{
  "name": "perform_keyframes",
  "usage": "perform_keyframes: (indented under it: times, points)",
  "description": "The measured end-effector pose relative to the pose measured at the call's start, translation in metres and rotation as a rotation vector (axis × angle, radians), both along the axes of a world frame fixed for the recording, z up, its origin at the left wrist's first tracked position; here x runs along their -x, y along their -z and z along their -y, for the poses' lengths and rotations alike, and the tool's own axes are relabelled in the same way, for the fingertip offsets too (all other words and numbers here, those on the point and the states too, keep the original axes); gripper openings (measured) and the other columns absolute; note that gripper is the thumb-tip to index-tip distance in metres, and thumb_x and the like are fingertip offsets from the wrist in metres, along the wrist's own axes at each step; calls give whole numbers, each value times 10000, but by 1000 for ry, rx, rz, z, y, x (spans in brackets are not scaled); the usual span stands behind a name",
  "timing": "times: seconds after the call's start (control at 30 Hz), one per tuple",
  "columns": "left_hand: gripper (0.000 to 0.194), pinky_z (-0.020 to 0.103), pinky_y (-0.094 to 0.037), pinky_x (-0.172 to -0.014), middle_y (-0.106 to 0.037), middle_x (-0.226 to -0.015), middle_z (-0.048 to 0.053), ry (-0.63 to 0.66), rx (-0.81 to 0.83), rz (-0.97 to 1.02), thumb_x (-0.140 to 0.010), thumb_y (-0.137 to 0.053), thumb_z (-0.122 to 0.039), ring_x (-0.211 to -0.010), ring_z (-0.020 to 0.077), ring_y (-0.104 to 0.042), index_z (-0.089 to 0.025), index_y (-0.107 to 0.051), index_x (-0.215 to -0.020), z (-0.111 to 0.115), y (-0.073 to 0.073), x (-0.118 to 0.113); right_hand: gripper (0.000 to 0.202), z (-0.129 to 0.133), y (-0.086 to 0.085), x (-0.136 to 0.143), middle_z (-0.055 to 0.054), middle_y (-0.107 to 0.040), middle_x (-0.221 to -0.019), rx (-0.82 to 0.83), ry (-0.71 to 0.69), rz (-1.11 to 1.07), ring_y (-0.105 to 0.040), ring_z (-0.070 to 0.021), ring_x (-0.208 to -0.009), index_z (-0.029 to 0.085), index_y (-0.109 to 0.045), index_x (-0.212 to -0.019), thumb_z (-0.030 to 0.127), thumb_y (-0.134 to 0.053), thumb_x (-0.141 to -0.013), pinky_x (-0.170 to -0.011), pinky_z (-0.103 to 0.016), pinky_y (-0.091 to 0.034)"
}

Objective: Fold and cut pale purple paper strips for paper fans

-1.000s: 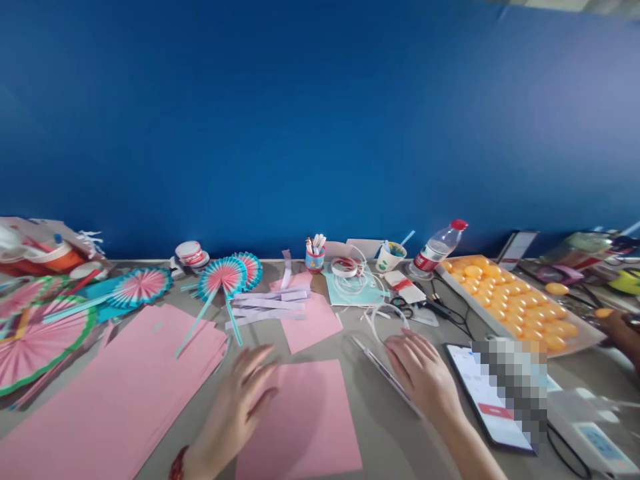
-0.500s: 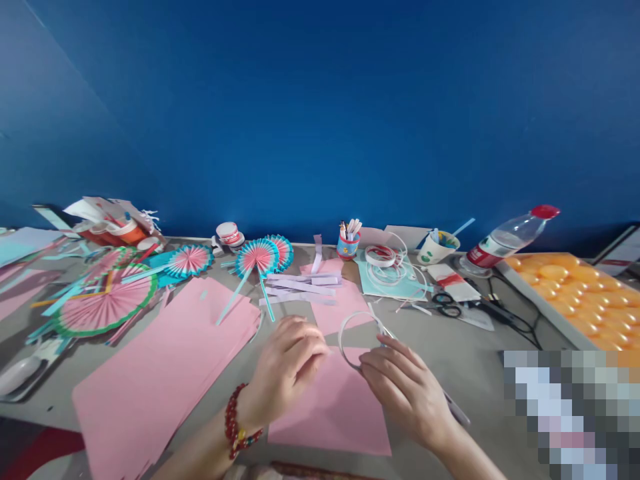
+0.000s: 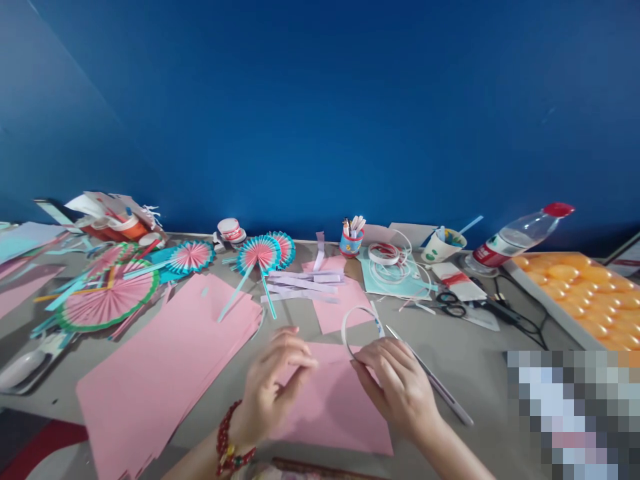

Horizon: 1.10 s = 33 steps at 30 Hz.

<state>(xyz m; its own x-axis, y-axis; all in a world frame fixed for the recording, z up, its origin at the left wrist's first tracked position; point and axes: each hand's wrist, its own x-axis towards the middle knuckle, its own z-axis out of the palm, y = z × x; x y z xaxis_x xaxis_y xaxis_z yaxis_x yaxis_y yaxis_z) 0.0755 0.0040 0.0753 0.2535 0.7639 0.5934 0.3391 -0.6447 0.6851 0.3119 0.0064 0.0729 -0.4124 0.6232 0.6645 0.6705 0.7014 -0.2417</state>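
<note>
My right hand (image 3: 400, 380) is closed on a thin roll of white tape (image 3: 344, 330), held upright over the near pink sheet (image 3: 345, 413). Its fingers cover the roll's lower right side. My left hand (image 3: 277, 377), wearing a red bead bracelet on the wrist, hovers above the sheet's left edge. The fingers are curved, with thumb and forefinger apart, and I see nothing between them. A slim pointed grey tool (image 3: 440, 387) lies on the table just right of my right hand.
A stack of pink sheets (image 3: 170, 360) lies left. Folded paper fans (image 3: 259, 255) and pale purple strips (image 3: 305, 287) are behind. Scissors (image 3: 451, 305), a paper cup (image 3: 440, 247), a bottle (image 3: 515, 240) and a tray of orange domes (image 3: 575, 287) stand right.
My left hand has moved slightly left and down, away from the roll, its fingers opening. My right hand has turned a little with the roll, uncovering more of the grey tool.
</note>
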Motion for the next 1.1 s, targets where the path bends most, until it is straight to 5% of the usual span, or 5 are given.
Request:
perform_keyframes:
  times: [0.13,0.27,0.8,1.1]
  points:
    - [128,287,-526,-807,-647,-853,49,-95,294,187,-954,-588,-257,-897,183,-646,-192,-622,-849,-1,8,-1,73,1,-3,2,-11,-635,-720,91,14,-4,-581,-159,-635,214,-577,-941,171,-524,-964,-648,-300,-440]
    - [198,257,-514,-766,-625,-847,51,-106,420,284,-940,-617,-328,-841,166,-619,-178,-617,-812,-1,9,0,116,3,-1,2,-28,-682,-780,133,32,-8,-625,-156,-644,213,-606,-1035,211,-499,-990,-607,-270,-461]
    - [154,265,-522,-784,-674,-943,58,-87,502,273,-950,-605,-310,-898,170,-637,-191,-702,-950,3,14,2,204,4,-18,-4,23,-676,-707,334,37,90,-637,-130,-565,258,-604,-894,275,-437,-1009,-506,-249,-394]
    - [243,303,-561,-822,-697,-1036,82,-92,547,148,-986,-542,-328,-901,178,-669,-193,-669,-1144,15,31,19,170,-15,-30,-4,25,-696,-725,813,-3,88,-584,-125,-570,255,-651,-828,304,-520,-925,-509,-227,-338]
